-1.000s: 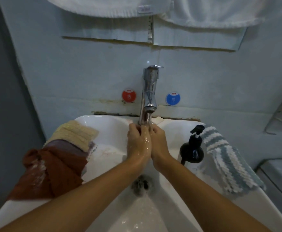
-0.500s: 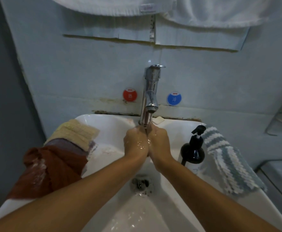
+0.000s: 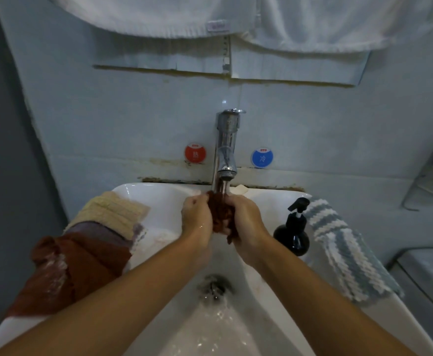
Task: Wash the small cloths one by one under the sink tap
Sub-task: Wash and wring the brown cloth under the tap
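Head view: both hands, left hand point(image 3: 197, 218) and right hand point(image 3: 246, 222), squeeze one rust cloth point(image 3: 220, 214); four cloths wait.

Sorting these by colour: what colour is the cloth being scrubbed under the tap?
Dark rust-red cloth, seen in the head view.

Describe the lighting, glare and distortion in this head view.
Head view: dim, bluish light; small glints on the chrome tap and on the wet basin of the white ceramic sink; wide-angle lens bends the wall edges and stretches the forearms; focus soft throughout.
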`<action>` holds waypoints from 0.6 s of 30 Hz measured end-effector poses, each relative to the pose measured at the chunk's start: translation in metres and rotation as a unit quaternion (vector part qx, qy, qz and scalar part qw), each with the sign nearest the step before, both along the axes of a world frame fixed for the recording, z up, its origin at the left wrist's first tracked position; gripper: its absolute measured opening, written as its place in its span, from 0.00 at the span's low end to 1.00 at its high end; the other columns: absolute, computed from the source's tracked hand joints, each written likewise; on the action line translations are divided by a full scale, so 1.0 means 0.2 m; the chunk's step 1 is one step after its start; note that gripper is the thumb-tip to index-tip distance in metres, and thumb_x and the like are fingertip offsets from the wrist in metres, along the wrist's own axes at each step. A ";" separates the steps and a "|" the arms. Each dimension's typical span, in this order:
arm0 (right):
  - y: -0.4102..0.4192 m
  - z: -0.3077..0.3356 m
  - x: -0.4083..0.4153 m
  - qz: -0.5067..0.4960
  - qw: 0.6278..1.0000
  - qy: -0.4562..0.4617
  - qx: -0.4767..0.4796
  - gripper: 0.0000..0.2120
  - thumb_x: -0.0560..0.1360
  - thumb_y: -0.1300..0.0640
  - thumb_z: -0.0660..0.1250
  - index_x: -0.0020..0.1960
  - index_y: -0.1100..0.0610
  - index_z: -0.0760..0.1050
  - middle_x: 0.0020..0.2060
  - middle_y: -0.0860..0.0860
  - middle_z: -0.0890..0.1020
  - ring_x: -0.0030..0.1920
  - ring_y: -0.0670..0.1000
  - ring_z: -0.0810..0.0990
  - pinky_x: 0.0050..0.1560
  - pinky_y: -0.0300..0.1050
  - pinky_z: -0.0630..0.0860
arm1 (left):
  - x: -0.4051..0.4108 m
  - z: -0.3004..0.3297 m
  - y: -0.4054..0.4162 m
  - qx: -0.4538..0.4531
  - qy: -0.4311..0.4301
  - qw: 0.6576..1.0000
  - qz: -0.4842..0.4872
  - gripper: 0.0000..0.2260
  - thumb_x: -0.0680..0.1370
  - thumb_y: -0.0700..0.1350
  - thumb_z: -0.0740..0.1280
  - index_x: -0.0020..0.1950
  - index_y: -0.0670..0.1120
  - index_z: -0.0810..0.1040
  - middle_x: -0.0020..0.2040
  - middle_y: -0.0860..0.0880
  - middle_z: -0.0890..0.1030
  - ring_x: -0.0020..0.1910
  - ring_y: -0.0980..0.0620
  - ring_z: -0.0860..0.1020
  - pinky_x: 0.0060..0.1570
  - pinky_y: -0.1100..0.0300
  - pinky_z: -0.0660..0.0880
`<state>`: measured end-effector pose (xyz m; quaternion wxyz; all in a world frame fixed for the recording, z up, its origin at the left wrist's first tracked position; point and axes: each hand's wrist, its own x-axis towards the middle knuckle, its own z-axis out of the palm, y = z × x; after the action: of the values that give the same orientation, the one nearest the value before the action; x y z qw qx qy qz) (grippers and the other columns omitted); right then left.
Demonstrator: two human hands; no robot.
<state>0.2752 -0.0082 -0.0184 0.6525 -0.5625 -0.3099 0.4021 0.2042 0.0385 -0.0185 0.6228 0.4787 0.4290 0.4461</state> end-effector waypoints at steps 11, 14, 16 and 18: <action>0.07 -0.09 -0.06 -0.097 0.957 -0.275 -0.006 0.22 0.84 0.43 0.53 0.45 0.54 0.79 0.39 0.50 0.84 0.40 0.46 0.83 0.44 0.41 0.80 | 0.03 -0.08 -0.05 0.194 0.092 0.977 0.018 0.14 0.84 0.53 0.54 0.48 0.50 0.76 0.42 0.49 0.81 0.44 0.51 0.80 0.46 0.53 0.79; 0.08 -0.11 -0.04 -0.116 0.946 -0.301 -0.015 0.19 0.86 0.50 0.54 0.45 0.55 0.78 0.39 0.52 0.83 0.40 0.49 0.82 0.44 0.45 0.81 | 0.02 -0.08 -0.04 0.194 0.132 0.972 0.029 0.13 0.83 0.48 0.57 0.46 0.47 0.78 0.39 0.49 0.80 0.40 0.51 0.79 0.36 0.60 0.74; 0.08 -0.10 -0.03 -0.125 0.926 -0.355 -0.023 0.16 0.86 0.55 0.54 0.48 0.57 0.78 0.39 0.52 0.82 0.39 0.49 0.81 0.42 0.43 0.80 | 0.03 -0.06 -0.03 0.200 0.181 0.963 0.027 0.12 0.82 0.46 0.58 0.43 0.46 0.78 0.37 0.49 0.79 0.37 0.52 0.78 0.32 0.64 0.71; 0.08 -0.10 -0.02 -0.129 0.912 -0.388 -0.033 0.15 0.85 0.57 0.55 0.47 0.58 0.77 0.38 0.51 0.81 0.36 0.46 0.79 0.36 0.35 0.77 | 0.03 -0.05 -0.03 0.209 0.226 0.951 0.018 0.13 0.82 0.45 0.59 0.40 0.47 0.76 0.34 0.51 0.77 0.34 0.52 0.76 0.30 0.67 0.69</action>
<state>0.2711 0.0078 -0.0388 0.5082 -0.7308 -0.4496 0.0742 0.2104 0.0335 -0.0285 0.3874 0.6790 0.4640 0.4167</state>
